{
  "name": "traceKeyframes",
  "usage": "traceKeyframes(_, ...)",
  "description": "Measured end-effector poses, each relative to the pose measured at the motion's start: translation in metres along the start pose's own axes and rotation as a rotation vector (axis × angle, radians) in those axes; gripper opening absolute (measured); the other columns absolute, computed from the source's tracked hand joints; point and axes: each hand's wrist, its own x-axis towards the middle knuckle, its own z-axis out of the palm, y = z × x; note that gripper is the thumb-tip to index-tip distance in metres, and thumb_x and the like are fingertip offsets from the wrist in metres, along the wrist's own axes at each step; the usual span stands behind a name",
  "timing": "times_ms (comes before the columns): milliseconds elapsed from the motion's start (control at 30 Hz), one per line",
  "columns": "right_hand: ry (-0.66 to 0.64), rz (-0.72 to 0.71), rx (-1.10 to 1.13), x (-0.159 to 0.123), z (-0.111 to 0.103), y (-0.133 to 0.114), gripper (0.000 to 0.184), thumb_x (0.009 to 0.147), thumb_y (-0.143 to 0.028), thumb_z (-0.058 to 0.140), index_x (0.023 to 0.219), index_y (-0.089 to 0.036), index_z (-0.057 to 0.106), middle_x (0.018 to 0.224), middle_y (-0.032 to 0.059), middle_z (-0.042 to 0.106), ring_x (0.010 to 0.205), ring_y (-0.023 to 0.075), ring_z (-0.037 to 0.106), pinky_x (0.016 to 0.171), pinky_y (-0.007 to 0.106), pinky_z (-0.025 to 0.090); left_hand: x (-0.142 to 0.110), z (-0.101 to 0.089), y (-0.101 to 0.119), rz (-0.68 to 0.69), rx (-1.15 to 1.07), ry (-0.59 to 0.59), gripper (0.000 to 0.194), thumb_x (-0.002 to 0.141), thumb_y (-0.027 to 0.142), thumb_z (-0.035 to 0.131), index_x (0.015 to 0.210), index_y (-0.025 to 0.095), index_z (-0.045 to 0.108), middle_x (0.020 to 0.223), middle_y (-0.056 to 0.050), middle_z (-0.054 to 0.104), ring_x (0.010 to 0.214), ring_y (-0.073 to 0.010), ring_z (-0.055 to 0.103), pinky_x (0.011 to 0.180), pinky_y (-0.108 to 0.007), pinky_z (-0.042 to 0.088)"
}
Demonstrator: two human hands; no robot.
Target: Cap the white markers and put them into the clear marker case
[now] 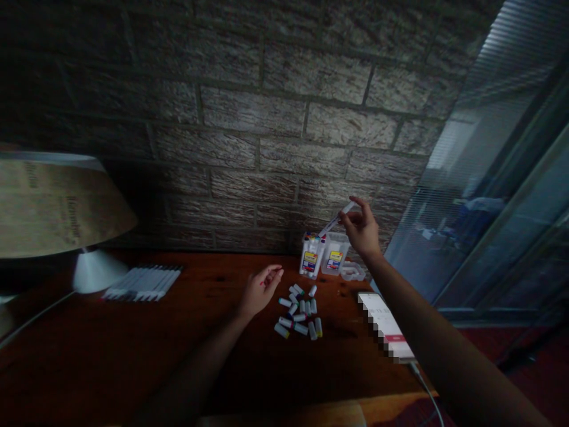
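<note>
Above a clear plastic case (310, 256) with markers standing in it, my right hand (362, 228) grips a slim white marker (336, 219) between thumb and fingers. The marker is tilted, its lower end close to the case's top. My left hand (261, 290) hovers over the table, fingers curled together; a small red spot shows there, but whether it holds something is hidden. Several loose white marker caps (300, 318) with coloured ends lie scattered beside it. Further left, a row of white capless-looking markers (144, 283) lies side by side.
A second clear case (334, 261) and a clear plastic lid piece (352, 271) stand right of the first. A phone (386, 323) with a cable lies on the wooden table (133, 356). A lamp (62, 204) stands left; a stone-block wall (284, 148) rises behind, a glass partition right.
</note>
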Motion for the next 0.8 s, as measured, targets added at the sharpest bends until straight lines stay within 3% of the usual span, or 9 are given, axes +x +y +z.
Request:
traceKeyframes(133, -0.018, 0.035, 0.026, -0.004, 0.011, -0.004, 0.048, 0.087, -0.043, 0.055, 0.130, -0.023, 0.047, 0.081, 0.0031, 0.069, 0.072, 0.0185, 0.068, 0.071, 0.031, 0.054, 0.000, -0.001, 0.002, 0.000, 0.011, -0.001, 0.030, 0.091, 0.042, 0.052, 0.106, 0.019, 0.065, 0.079, -0.002, 0.071, 0.071, -0.0125, 0.066, 0.067, -0.021, 0.049)
traceKeyframes(433, -0.173, 0.022, -0.035, -0.009, 0.028, -0.014, 0.041, 0.084, -0.036, 0.059, 0.123, -0.022, 0.053, 0.079, 0.0016, 0.070, 0.069, 0.0170, 0.068, 0.069, 0.027, 0.052, 0.000, -0.001, 0.005, -0.014, -0.004, -0.036, 0.031, 0.091, 0.042, 0.052, 0.107, 0.018, 0.064, 0.082, -0.003, 0.071, 0.072, -0.0125, 0.066, 0.066, -0.021, 0.049)
traceKeyframes(600, -0.319, 0.087, -0.238, -0.014, 0.043, -0.011, 0.036, 0.084, -0.029, 0.060, 0.119, -0.021, 0.058, 0.083, 0.0025, 0.073, 0.074, 0.0180, 0.069, 0.071, 0.026, 0.050, 0.000, -0.001, 0.004, -0.021, -0.008, -0.032, 0.032, 0.091, 0.042, 0.052, 0.108, 0.019, 0.064, 0.079, -0.003, 0.071, 0.070, -0.0123, 0.065, 0.066, -0.020, 0.049)
traceKeyframes(800, -0.485, 0.119, -0.491, -0.015, 0.049, -0.010, 0.026, 0.088, -0.034, 0.057, 0.108, -0.024, 0.071, 0.098, 0.0061, 0.075, 0.087, 0.0211, 0.071, 0.077, 0.026, 0.049, 0.000, -0.002, 0.005, 0.017, 0.014, -0.024, 0.031, 0.091, 0.042, 0.051, 0.106, 0.019, 0.065, 0.077, -0.002, 0.071, 0.070, -0.0118, 0.065, 0.067, -0.020, 0.049)
